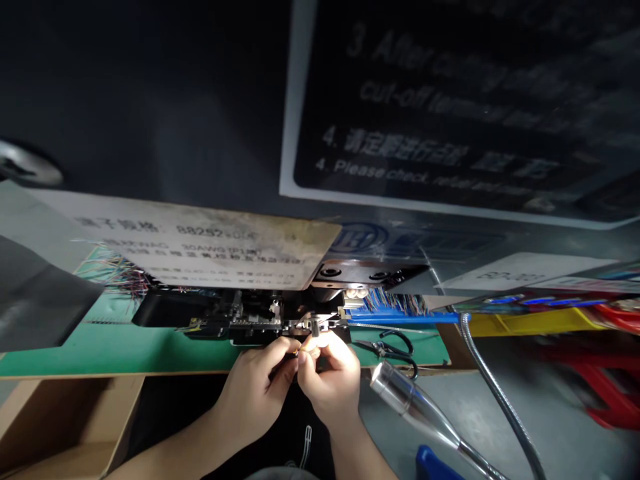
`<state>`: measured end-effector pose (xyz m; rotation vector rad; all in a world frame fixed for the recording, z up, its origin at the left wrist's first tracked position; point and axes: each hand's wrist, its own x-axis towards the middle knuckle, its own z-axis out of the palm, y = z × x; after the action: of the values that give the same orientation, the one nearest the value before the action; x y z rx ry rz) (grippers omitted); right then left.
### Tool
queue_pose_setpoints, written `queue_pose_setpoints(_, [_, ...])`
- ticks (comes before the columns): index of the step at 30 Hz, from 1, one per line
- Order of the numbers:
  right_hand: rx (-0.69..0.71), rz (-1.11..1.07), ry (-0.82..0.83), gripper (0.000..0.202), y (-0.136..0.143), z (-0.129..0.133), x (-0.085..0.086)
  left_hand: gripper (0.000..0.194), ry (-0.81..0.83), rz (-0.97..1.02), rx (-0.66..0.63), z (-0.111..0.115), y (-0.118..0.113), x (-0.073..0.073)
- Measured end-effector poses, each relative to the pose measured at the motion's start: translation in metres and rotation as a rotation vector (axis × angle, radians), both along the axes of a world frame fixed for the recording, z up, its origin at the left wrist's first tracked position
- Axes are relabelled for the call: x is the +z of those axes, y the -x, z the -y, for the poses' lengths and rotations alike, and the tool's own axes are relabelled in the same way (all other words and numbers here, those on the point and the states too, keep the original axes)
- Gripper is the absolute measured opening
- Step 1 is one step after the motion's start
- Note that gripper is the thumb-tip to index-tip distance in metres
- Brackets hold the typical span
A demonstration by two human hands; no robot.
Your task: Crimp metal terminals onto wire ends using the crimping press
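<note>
My left hand (260, 381) and my right hand (333, 377) meet at the front of a dark terminal machine (210, 133), just below its lit working head (316, 325). Both are closed in a pinch, fingertips nearly touching. Something tiny and yellowish shows between the left fingertips, too small to name. Whatever the right fingers hold is hidden in the bright light. Scissors with black handles (395, 347) lie to the right of my right hand on the green bench mat (165, 350).
A metal gooseneck lamp (415, 400) shines in from the lower right. Bundles of thin coloured wires lie at left (120, 273) and in a blue tray (400, 317) at right. Yellow (540, 322) and red bins (613, 317) stand farther right. The machine's labelled body fills the upper view.
</note>
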<state>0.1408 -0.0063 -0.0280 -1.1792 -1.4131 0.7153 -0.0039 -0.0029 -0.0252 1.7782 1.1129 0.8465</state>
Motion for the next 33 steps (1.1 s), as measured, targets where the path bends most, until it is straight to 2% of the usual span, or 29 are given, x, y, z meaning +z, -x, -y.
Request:
queue_pose_setpoints(2, [-0.013, -0.037, 0.015, 0.013, 0.0006, 0.0022, -0.0007, 0.015, -0.067, -0.007, 0.0, 0.001, -0.0002, -0.0001])
queue_pose_setpoints(5, [-0.023, -0.058, 0.021, 0.015, 0.0025, 0.0053, 0.001, 0.016, -0.263, -0.041, 0.015, 0.0027, -0.0007, -0.002])
queue_pose_setpoints(7, [-0.044, -0.033, 0.025, 0.016, 0.0038, 0.0057, 0.0028, 0.018, -0.32, -0.075, 0.02, 0.0033, -0.0016, -0.0039])
queue_pose_setpoints(12, [-0.074, -0.005, -0.016, 0.013, 0.0044, 0.0016, 0.0042, 0.021, -0.275, -0.14, 0.056, 0.0019, -0.0044, -0.0066])
queue_pose_setpoints(22, [-0.042, 0.038, -0.056, 0.01, 0.0022, -0.001, 0.0044, 0.023, -0.342, -0.149, 0.098, 0.0001, -0.0035, -0.0021])
queue_pose_setpoints(28, [-0.027, 0.014, -0.028, 0.009, 0.0032, -0.0026, 0.0019, 0.02, -0.349, -0.18, 0.099, -0.0013, -0.0033, -0.0026])
queue_pose_setpoints(33, [-0.069, -0.057, 0.005, 0.004, 0.0044, 0.0001, -0.0016, 0.019, -0.343, -0.184, 0.103, -0.0004, -0.0022, -0.0033])
